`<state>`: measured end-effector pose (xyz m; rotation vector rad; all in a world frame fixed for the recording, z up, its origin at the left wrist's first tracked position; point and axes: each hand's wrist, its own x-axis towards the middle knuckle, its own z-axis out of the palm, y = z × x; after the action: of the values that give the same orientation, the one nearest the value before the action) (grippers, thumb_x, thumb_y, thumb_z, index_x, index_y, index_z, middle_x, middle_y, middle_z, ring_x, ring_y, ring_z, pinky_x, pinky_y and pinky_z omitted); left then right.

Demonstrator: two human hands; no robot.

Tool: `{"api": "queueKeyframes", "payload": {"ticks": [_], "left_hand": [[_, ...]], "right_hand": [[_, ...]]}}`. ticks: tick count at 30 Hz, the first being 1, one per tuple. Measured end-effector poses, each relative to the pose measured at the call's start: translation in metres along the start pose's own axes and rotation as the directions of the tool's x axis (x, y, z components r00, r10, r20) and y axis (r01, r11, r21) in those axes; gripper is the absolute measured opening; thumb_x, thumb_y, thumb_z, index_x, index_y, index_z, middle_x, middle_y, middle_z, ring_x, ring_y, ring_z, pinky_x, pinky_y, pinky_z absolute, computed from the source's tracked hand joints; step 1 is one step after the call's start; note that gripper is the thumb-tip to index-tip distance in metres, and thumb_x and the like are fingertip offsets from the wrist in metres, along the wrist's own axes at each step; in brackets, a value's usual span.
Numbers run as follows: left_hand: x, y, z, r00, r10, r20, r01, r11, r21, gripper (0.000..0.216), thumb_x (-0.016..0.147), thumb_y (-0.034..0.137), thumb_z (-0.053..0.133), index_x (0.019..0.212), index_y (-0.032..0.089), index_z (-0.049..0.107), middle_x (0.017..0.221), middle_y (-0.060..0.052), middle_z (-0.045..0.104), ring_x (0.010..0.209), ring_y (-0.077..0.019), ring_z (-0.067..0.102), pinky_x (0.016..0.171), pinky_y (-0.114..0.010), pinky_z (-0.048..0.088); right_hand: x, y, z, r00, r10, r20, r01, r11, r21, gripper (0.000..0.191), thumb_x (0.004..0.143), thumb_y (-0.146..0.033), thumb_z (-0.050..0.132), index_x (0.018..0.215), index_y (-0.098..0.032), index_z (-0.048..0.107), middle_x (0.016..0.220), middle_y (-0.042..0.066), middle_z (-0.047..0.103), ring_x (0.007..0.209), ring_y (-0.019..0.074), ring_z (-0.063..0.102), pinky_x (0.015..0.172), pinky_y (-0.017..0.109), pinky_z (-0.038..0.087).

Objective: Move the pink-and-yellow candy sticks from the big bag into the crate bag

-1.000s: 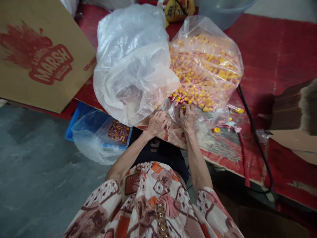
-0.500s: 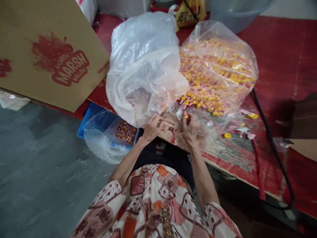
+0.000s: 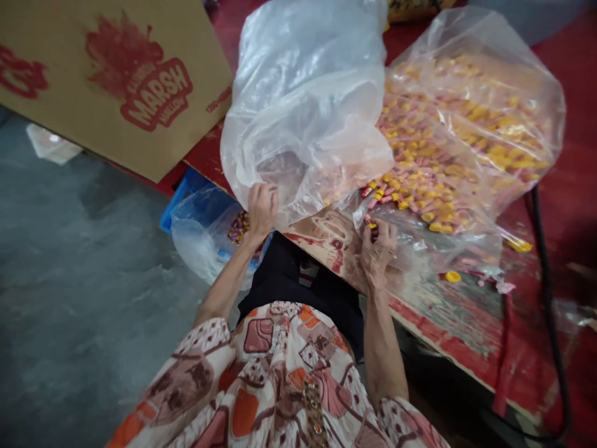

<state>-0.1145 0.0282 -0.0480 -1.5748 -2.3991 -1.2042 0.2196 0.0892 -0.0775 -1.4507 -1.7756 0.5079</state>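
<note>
My right hand [image 3: 379,252] rests at the table edge, fingers curled around a small pink tube with a yellow cap [image 3: 370,224]. Just beyond it, a clear plastic bag [image 3: 508,68] lies on its side, filled with many similar pink tubes with yellow caps [image 3: 420,180], some spilling from its mouth. My left hand [image 3: 262,210] is at the near rim of a large whitish plastic bag [image 3: 312,87], its fingers bent inward. Whatever the left fingers hold, if anything, is hidden from view.
A cardboard carton [image 3: 153,37] stands at the left. Below the table edge, a blue crate [image 3: 180,193] holds a clear bag with more small tubes. A loose yellow cap [image 3: 452,276] lies on the red table [image 3: 522,348], and a black cable [image 3: 545,298] runs down its right side.
My left hand has moved left, from the table edge beside my right hand to the whitish bag's rim. My right hand still holds the tube. The camera view has shifted.
</note>
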Motion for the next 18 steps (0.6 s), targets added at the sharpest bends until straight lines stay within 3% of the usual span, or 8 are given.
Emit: {"api": "queueKeyframes", "payload": {"ticks": [2, 4, 7, 11, 15, 18], "left_hand": [[0.041, 0.008, 0.043, 0.997, -0.075, -0.003, 0.075, 0.994, -0.073, 0.024, 0.117, 0.029, 0.065, 0.137, 0.017, 0.071, 0.141, -0.018, 0.074, 0.142, -0.0354, 0.065, 0.129, -0.054, 0.048], [0.074, 0.015, 0.078, 0.974, -0.225, -0.004, 0.225, 0.973, -0.054, 0.037, 0.115, 0.028, 0.071, 0.148, 0.012, 0.068, 0.154, -0.025, 0.07, 0.152, -0.0428, 0.061, 0.131, -0.063, 0.046], [0.097, 0.02, 0.105, 0.944, -0.327, 0.041, 0.327, 0.945, -0.005, 0.035, 0.113, 0.019, 0.071, 0.148, 0.017, 0.07, 0.161, -0.024, 0.067, 0.157, -0.0438, 0.06, 0.132, -0.065, 0.046], [0.089, 0.011, 0.107, 0.954, -0.298, 0.0, 0.294, 0.941, -0.165, 0.023, 0.116, 0.012, 0.065, 0.135, 0.022, 0.072, 0.148, -0.016, 0.075, 0.142, -0.0321, 0.068, 0.128, -0.056, 0.051], [0.063, 0.002, 0.094, 0.919, -0.374, -0.121, 0.298, 0.864, -0.406, 0.013, 0.123, 0.025, 0.06, 0.131, 0.021, 0.068, 0.133, -0.013, 0.078, 0.122, -0.0239, 0.071, 0.123, -0.049, 0.055], [0.035, 0.01, 0.08, 0.918, -0.387, -0.084, 0.303, 0.823, -0.482, 0.014, 0.122, 0.032, 0.063, 0.129, 0.021, 0.07, 0.127, -0.011, 0.079, 0.117, -0.0239, 0.074, 0.115, -0.046, 0.06]], "right_hand": [[0.001, -0.004, -0.004, 1.0, -0.013, -0.007, 0.013, 1.0, 0.009, 0.028, 0.114, -0.042, 0.05, 0.113, -0.025, 0.074, 0.112, 0.014, 0.072, 0.103, 0.0324, 0.068, 0.093, 0.048, 0.057], [0.002, -0.008, -0.008, 1.0, -0.013, -0.005, 0.013, 1.0, 0.02, 0.036, 0.116, -0.05, 0.049, 0.11, -0.024, 0.073, 0.109, 0.014, 0.072, 0.102, 0.0324, 0.067, 0.092, 0.048, 0.057], [0.004, -0.011, -0.01, 1.0, -0.002, 0.003, 0.002, 1.0, 0.025, 0.048, 0.117, -0.063, 0.05, 0.107, -0.023, 0.073, 0.105, 0.013, 0.072, 0.1, 0.0321, 0.066, 0.093, 0.048, 0.056], [0.002, -0.008, -0.013, 0.999, 0.024, -0.021, -0.024, 1.0, -0.014, 0.051, 0.116, -0.069, 0.051, 0.111, -0.023, 0.073, 0.104, 0.013, 0.07, 0.094, 0.0322, 0.063, 0.088, 0.048, 0.053], [-0.004, -0.004, -0.013, 0.999, -0.037, -0.01, 0.036, 0.998, -0.048, 0.05, 0.119, -0.064, 0.048, 0.12, -0.022, 0.075, 0.114, 0.017, 0.071, 0.1, 0.0344, 0.065, 0.092, 0.052, 0.056], [-0.004, -0.007, -0.011, 0.994, -0.083, 0.064, 0.085, 0.996, -0.035, 0.051, 0.118, -0.065, 0.048, 0.115, -0.021, 0.075, 0.11, 0.017, 0.073, 0.104, 0.0352, 0.066, 0.097, 0.054, 0.056]]}}
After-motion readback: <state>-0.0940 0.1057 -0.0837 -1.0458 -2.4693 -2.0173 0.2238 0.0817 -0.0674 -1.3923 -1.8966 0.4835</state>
